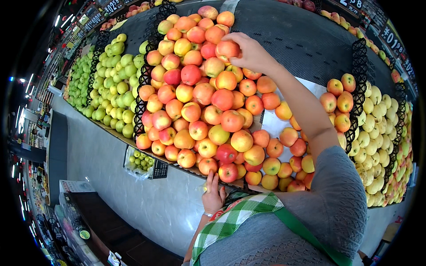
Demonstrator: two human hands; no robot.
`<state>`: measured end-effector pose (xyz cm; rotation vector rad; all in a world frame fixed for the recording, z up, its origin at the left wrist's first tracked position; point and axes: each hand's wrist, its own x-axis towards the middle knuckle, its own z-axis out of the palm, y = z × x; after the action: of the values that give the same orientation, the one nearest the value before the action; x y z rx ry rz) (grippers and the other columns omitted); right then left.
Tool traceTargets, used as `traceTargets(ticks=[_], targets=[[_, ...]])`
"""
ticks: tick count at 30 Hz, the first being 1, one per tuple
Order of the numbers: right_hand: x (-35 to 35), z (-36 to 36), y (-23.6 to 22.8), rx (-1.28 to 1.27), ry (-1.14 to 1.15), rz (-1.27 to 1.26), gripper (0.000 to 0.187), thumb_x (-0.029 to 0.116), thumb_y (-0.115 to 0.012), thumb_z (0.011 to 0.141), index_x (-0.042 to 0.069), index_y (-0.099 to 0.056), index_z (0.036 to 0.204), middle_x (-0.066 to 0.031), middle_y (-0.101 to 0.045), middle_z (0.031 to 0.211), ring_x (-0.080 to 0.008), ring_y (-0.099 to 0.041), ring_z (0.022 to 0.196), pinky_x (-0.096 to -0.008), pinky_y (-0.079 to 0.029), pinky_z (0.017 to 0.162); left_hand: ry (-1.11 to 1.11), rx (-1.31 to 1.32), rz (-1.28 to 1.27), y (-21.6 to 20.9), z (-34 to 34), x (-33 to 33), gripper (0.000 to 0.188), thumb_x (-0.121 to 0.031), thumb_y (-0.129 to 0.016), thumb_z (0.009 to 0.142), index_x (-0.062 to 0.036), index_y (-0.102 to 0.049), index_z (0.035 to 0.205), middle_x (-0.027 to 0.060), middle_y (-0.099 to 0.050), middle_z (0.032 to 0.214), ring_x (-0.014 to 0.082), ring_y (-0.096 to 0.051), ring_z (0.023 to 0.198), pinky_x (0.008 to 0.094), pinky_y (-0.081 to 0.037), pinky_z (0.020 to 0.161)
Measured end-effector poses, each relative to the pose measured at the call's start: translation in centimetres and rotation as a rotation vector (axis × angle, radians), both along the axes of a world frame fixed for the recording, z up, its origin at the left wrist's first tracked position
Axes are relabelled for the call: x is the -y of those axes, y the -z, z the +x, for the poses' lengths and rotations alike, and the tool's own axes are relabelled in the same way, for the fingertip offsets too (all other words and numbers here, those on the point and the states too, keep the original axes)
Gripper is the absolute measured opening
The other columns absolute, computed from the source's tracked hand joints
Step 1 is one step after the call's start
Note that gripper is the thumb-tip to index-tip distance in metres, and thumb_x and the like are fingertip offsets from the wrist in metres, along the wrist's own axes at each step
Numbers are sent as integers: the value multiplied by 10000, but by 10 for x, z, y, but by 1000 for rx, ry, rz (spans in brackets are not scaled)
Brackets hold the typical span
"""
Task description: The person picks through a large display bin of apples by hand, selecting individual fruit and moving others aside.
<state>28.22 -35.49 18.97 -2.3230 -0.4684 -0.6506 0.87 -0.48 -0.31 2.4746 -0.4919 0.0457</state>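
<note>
My right arm reaches over the sloping display, and my right hand [242, 51] is closed round a red-orange apple [225, 50] at the upper edge of the heap. Below it lies a big pile of red and yellow apples [191, 111], stacked several layers deep. My left hand [214, 195] rests at the front edge of the display, fingers stretched out just under the lowest apples. One fingertip is beside or touching an apple [207, 166]; I cannot tell which. A small yellowish spot shows by the left hand, too small to make out.
Black lattice dividers [142, 91] separate the heaps. Green apples [116, 84] lie to the left, pale yellow fruit [372, 137] to the right. Bare black matting [284, 37] covers the upper slope. A black crate [159, 169] with green fruit stands low by the front; a dark counter [120, 226] is behind left.
</note>
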Motion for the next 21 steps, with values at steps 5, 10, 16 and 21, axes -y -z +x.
traceTargets(ticks=[5,10,16,21], targets=[[-2,16,8,-109,32,-219,520,54,-655,742,96,-531,1245,-141,-519,1271,-343,-492,1206,-400,-444,1008,5,-21,-20,-2,5,4,618,-138,-638,817,-88,-442,1401,117,-374,1515,332,-680,896,398,-574,649],[0,26,38,-99,-36,-224,558,117,-687,751,87,-519,1282,-162,-516,1271,-351,-481,1224,-413,-419,1033,2,-30,-53,3,4,2,616,-141,-642,822,-74,-441,1400,128,-379,1512,344,-674,929,406,-574,661],[20,14,51,-23,0,-154,604,226,-707,822,15,-477,1339,-196,-498,1347,-334,-462,1277,-414,-349,1098,-2,-182,9,22,-1,-1,625,-166,-648,844,-92,-412,1418,144,-384,1505,363,-542,1221,437,-546,852],[31,22,67,-21,54,-142,545,-17,-642,805,21,-478,1324,-177,-513,1317,-358,-487,1243,-387,-379,1079,50,-64,-34,8,-2,-5,663,-219,-630,860,-103,-354,1451,67,-277,1567,324,-658,646,410,-553,552]])
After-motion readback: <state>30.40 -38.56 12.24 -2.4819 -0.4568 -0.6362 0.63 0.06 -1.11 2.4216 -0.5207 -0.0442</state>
